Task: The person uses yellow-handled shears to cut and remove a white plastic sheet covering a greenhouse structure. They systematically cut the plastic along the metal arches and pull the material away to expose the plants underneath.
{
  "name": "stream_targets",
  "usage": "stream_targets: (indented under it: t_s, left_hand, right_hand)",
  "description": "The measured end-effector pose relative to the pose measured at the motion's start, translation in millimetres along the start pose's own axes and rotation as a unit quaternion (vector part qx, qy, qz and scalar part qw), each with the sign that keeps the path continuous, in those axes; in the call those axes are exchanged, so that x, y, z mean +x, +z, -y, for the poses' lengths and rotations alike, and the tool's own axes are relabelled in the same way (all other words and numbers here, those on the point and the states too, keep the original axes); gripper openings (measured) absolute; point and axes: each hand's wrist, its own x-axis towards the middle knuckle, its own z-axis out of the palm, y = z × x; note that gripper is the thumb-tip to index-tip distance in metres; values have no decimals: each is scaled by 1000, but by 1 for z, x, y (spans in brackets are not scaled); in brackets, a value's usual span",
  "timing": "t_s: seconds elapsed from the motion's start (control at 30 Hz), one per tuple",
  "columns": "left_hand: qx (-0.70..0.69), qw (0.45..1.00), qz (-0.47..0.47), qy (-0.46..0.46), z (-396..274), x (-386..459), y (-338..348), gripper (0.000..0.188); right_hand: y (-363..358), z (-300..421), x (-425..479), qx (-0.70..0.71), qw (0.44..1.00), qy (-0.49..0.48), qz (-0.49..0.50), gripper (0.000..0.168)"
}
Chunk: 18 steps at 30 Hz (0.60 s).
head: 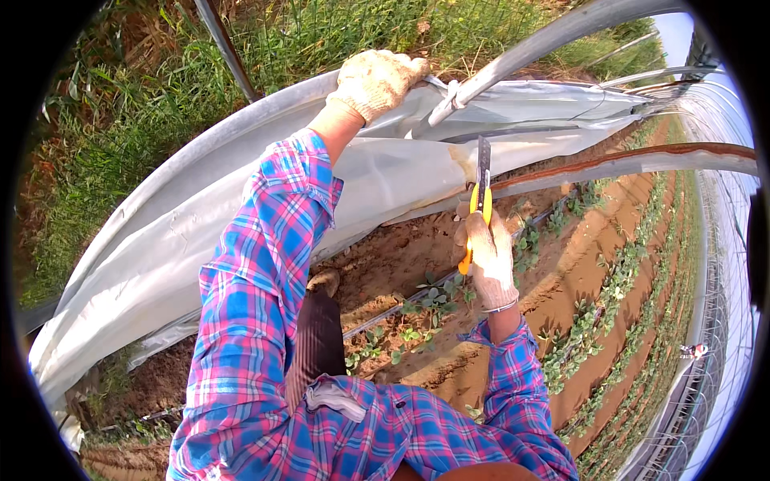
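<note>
My left hand (379, 81), in a knitted work glove, is closed on the upper edge of the translucent plastic film (397, 168). Just to its right, a knotted tie (453, 95) wraps a metal hoop pipe (517, 53). My right hand (492, 261), also gloved, grips a yellow snap-off utility knife (480, 201). The knife's dark blade is extended and points away from me, in front of the film and apart from my left hand. What my left fingers cover is hidden.
A rusty hoop pipe (619, 162) arches right of the knife. Rows of leafy plants (592, 337) grow in brown soil below. My shoe (325, 281) is beside the film's lower edge. Grass (156, 132) lies beyond the film, and a distant person (695, 350) is far right.
</note>
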Motion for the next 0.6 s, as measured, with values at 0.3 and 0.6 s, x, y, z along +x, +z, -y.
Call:
stream_targets:
  t_s: [0.3,0.6]
  left_hand:
    - [-70,994,-67,59,-12,-10,1,29]
    - [-152,981,-80,94,4,-2,18,30]
  right_hand:
    - [13,31,28,-51,999,8,-16,38]
    - [37,13,24,97,992,34,-73,48]
